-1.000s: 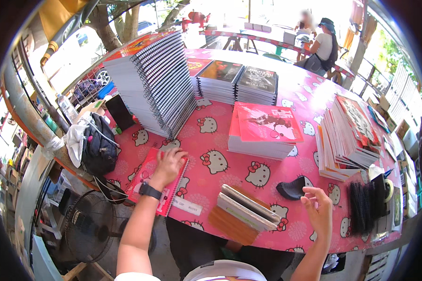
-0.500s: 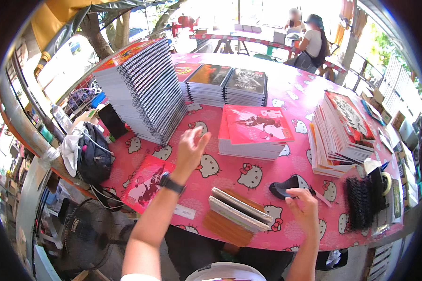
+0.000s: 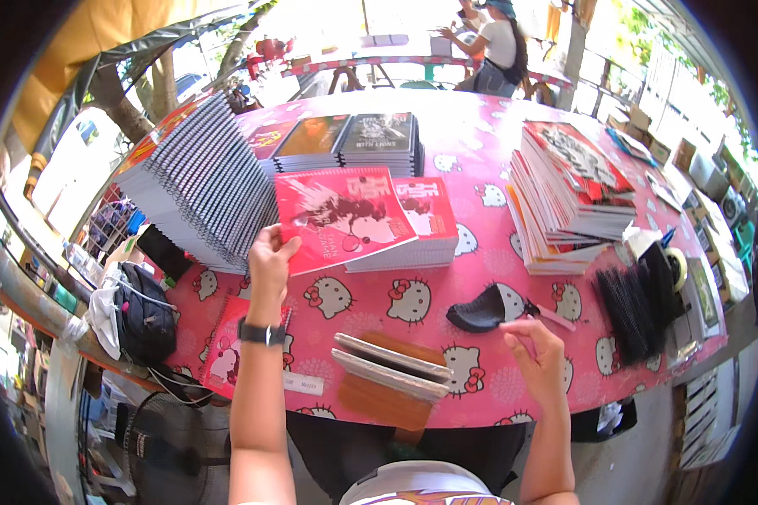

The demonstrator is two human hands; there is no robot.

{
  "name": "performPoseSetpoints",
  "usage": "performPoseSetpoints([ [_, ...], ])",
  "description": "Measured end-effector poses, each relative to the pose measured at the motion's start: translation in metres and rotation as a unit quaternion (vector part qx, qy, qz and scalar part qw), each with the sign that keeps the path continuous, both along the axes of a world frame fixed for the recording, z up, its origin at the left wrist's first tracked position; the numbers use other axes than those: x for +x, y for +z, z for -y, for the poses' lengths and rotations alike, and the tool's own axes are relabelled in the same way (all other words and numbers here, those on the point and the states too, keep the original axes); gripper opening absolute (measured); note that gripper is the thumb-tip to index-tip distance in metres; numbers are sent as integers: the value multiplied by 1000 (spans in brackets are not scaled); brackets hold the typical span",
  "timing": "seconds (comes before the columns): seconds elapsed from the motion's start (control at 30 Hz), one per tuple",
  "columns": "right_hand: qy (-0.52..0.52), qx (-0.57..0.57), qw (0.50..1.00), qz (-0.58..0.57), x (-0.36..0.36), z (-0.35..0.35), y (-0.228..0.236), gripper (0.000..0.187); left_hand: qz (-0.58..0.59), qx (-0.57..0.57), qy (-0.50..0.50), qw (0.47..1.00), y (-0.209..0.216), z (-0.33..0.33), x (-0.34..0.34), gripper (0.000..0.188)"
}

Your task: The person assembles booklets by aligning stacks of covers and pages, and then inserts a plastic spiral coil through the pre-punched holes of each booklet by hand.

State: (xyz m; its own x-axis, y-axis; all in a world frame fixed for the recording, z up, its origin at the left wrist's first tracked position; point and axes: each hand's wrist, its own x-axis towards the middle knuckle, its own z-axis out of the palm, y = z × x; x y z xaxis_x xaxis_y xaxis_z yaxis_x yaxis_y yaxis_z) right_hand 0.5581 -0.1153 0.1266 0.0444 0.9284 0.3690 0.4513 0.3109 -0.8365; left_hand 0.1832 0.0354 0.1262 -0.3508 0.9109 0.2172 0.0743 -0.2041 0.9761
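Note:
My left hand [image 3: 271,252] grips the lower left corner of a red booklet [image 3: 345,215] with a dark illustrated cover, lifted and tilted above a stack of matching red booklets [image 3: 429,210]. Over the table's near right part, my right hand [image 3: 535,345] is closed, thumb and forefinger drawn together; anything between them is too small to make out. Beside it lies a black curved object [image 3: 477,310]. Between my forearms sits a wooden stand [image 3: 383,400] with upright greyish boards. Left of it, a red spiral notebook [image 3: 225,358] lies partly behind my left wrist.
A tall, leaning stack of spiral-bound notebooks [image 3: 206,172] stands at left. Behind are piles of dark-covered books [image 3: 377,139]. To the right are a booklet stack [image 3: 556,210] and black binding coils [image 3: 627,316]. Two people [image 3: 497,50] are at a far table.
My left hand has closed on a red booklet and raised it off the stack, shifting it left. My right hand stays near the black object. The whole view has shifted, and a far person appears more upright.

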Motion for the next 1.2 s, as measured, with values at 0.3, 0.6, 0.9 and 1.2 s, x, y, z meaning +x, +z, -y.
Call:
performPoseSetpoints([
  [0.3, 72, -24, 997, -23, -22, 27, -12, 20, 203, 146, -188, 950, 22, 121, 54, 28],
  [0.6, 116, 164, 980, -9, -26, 43, -4, 28, 179, 175, -344, 905, 9, 129, 49, 45],
  [0.9, 111, 188, 976, 20, -26, 39, -4, 31, 128, 169, -276, 938, 10, 136, 56, 41],
  [1.2, 132, 144, 981, 0, -18, 42, 0, 27, 6, 179, -233, 956, 9, 139, 61, 33],
])
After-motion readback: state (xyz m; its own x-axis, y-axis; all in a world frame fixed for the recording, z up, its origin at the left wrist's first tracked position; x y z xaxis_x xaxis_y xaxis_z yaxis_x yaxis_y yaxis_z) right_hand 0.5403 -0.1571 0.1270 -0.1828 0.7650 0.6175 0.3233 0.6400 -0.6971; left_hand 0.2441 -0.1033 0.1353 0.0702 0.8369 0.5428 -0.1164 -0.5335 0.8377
